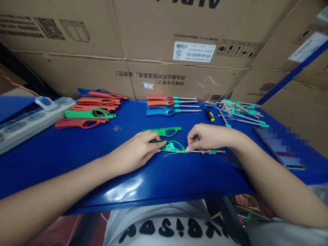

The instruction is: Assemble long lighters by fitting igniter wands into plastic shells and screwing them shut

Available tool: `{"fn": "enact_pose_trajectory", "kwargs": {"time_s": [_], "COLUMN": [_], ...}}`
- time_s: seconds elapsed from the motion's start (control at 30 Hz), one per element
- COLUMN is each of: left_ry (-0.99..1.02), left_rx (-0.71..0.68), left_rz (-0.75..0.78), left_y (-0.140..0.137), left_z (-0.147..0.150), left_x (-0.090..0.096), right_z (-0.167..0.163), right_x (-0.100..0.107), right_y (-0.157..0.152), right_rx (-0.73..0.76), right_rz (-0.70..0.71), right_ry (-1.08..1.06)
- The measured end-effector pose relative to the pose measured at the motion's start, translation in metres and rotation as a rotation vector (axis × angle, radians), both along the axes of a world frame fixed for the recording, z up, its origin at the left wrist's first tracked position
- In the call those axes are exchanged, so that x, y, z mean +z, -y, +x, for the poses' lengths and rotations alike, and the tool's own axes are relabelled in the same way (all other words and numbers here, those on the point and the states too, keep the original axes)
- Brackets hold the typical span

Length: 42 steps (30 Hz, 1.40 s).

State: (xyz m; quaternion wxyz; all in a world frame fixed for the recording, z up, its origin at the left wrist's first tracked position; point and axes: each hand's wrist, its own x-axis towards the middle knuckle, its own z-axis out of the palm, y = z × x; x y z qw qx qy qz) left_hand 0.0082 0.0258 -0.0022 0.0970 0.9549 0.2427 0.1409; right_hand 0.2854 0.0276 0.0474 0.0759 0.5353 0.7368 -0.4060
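Note:
On the blue tabletop lies an opened green lighter shell half (178,142) with a teal trigger (171,147) and thin white wires inside. My left hand (142,147) grips its handle end, the fingers pressed onto the shell. Near the shell's front end, my right hand (202,137) pinches the wires and the inner end of a metal lighter tube (219,151); what exactly lies between its fingertips is partly hidden. A teal collar (213,151) sits on that tube. Just behind lies another green shell half (170,131), its left end close to my left hand.
Several lighter shells (84,123) lie at the left by a white power strip (36,118) and small screws (118,128). Complete lighters (160,112) lie behind. A screwdriver (210,115), tube assemblies (247,109) and a phone (279,148) are rightward. Cardboard boxes (148,37) stand behind.

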Motion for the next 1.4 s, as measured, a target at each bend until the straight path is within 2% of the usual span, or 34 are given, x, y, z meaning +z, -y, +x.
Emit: {"fn": "enact_pose_trajectory", "kwargs": {"time_s": [0.37,0.57,0.67,0.8,0.9,1.27,1.33,1.4], "left_ry": [0.027,0.045,0.046,0.034,0.044,-0.034,-0.011,-0.002], "left_rx": [0.003,-0.005,0.011,0.024,0.029,0.051,0.058,0.067], "left_rz": [-0.007,-0.007,0.019,0.044,0.042,0.089,0.082,0.061], "left_y": [-0.002,-0.002,0.0,0.002,0.003,0.008,0.008,0.008], "left_z": [0.0,-0.001,-0.001,0.0,0.0,0.002,0.001,0.0], "left_x": [-0.003,-0.005,-0.004,-0.003,-0.003,0.0,-0.001,-0.002], "right_z": [-0.002,-0.009,-0.006,0.003,0.005,-0.001,0.003,0.01], "right_x": [0.003,0.002,-0.002,-0.006,-0.006,-0.006,-0.005,-0.005], "right_y": [0.005,0.006,0.003,-0.004,-0.007,-0.003,-0.005,-0.012], "right_rx": [0.029,-0.102,-0.117,-0.095,-0.1,-0.011,0.07,0.101], "right_rz": [0.036,0.065,0.103,0.066,0.063,0.189,0.272,0.464], "right_ry": [0.007,0.08,0.028,-0.102,-0.098,0.006,-0.021,-0.005]}}
